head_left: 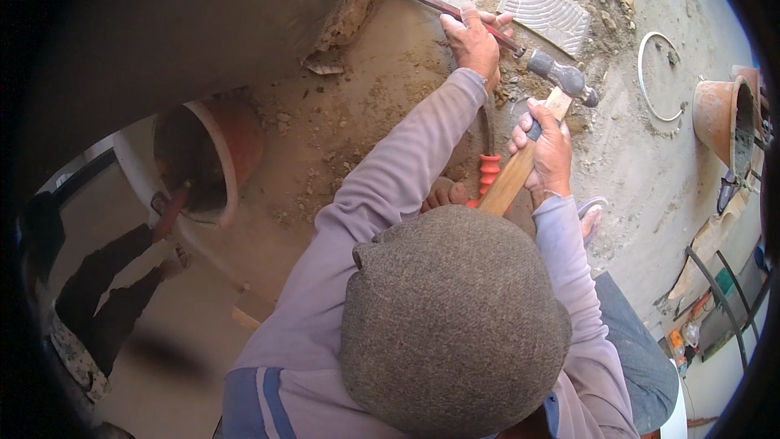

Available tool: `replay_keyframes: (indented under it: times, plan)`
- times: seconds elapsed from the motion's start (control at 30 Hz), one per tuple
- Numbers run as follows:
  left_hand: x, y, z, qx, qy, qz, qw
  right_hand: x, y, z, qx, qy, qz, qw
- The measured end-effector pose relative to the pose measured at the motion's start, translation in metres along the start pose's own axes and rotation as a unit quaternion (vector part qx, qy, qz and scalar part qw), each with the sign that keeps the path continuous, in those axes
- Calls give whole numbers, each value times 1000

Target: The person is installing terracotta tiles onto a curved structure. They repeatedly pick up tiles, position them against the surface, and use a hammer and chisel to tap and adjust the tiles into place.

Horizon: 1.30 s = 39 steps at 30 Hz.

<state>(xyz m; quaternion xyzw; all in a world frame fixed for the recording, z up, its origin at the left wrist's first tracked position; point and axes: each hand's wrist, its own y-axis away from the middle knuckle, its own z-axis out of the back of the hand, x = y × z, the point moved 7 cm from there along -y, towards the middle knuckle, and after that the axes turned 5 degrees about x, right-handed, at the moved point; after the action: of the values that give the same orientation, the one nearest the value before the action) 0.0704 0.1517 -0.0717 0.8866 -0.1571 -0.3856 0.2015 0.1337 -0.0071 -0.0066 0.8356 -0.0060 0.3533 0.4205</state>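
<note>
My left hand (475,47) is closed round a red-shafted chisel (448,8), which slants up and left. The chisel's dark tip meets the broken, orange-edged base of a dark surface (355,8). My right hand (544,150) grips the wooden handle of a ball-peen hammer (561,77). The hammer's face is close to the chisel's butt end; whether they touch I cannot tell. Beneath my arms stands a tool with a red ribbed grip (488,172) and a dark curved shaft. A grey cap (455,321) covers the lower middle of the view.
Combed grey tiles (546,10) lie beyond my hands among rubble. A white ring (639,73) and an orange-brown bucket (711,118) are at right, a trowel (725,195) beside the bucket. Another bucket (236,142) lies at left near dark-clothed limbs (110,276). A sandalled foot (593,219) rests below my right hand.
</note>
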Motion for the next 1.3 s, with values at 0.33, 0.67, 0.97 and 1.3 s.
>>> replay_keyframes:
  times: [0.33,0.67,0.97,1.3]
  plan:
    - [5,-8,1,-7,17,-22,1000,-9,-15,-1,-68,-116,61,989]
    - [4,-5,0,4,30,-16,999,-19,-15,-14,-54,-118,17,991]
    - [-4,-2,0,-9,7,-14,1000,-21,-15,-12,-1,-90,-24,996]
    - [-5,-1,2,5,3,-8,1000,-19,-15,-14,-18,-82,30,996]
